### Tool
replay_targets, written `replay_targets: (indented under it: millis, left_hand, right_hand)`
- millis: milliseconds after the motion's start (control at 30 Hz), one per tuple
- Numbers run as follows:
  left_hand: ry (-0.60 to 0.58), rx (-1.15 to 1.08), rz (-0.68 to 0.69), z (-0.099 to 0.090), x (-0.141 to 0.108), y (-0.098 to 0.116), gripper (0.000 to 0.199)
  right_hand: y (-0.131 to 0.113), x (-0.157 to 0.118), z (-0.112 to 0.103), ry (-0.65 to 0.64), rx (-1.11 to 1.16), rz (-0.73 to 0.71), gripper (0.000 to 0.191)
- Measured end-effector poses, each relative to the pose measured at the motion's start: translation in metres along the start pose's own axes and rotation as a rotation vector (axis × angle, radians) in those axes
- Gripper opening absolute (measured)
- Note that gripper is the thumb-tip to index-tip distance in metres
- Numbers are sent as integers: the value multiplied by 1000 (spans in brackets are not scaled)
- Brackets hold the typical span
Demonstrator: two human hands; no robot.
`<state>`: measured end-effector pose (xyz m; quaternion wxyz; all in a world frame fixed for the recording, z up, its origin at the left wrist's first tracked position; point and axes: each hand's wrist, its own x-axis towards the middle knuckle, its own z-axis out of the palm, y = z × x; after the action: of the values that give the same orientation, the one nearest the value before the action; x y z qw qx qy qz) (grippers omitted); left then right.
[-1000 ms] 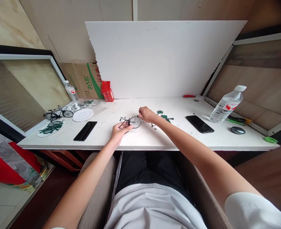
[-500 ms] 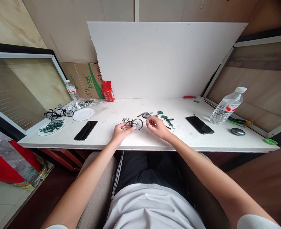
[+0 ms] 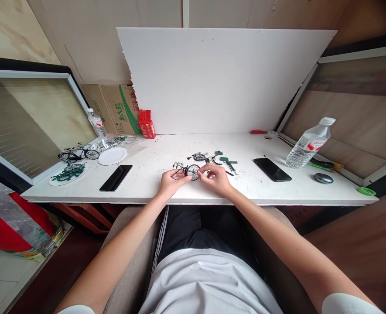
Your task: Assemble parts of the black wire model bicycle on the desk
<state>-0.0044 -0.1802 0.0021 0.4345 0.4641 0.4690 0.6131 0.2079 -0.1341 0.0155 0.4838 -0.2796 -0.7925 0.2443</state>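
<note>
My left hand point(image 3: 170, 184) is closed on a black model bicycle point(image 3: 193, 172), thumb at the lower left of its spoked wheel. The handlebar end points up and left, and the fingers hide part of the frame. My right hand point(image 3: 216, 179) is at the wheel's right edge, thumb and forefinger pinched together. Whatever lies between those fingertips is too small to make out. Just beyond the hands lie loose model parts: a dark round wheel piece point(image 3: 199, 157), a green block point(image 3: 223, 158) and a green-and-black strip point(image 3: 231, 166).
A finished-looking model bicycle point(image 3: 78, 153) stands at the left, near a white disc point(image 3: 112, 155) and green parts on another disc point(image 3: 69, 172). Phones lie left point(image 3: 116, 178) and right point(image 3: 272, 169). A water bottle point(image 3: 309, 146) stands right, beside a dark oval object point(image 3: 323, 178).
My right hand has come in to the wheel's edge from a small gap away. My left hand and the model bicycle have shifted slightly right and down, and the view has moved a little.
</note>
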Motion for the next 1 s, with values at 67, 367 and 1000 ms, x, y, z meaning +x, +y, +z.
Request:
replay_targets:
  millis: [67, 367, 1000]
  left_hand:
    - [2, -2, -10, -1, 1, -1, 47]
    - [4, 22, 24, -3, 4, -8, 45]
    - [4, 53, 53, -1, 1, -5, 41]
  right_hand:
    - [1, 0, 1, 4, -5, 17, 15]
    - [-1, -7, 3, 60, 6, 25, 10]
    - [2, -7, 4, 0, -82, -78, 19]
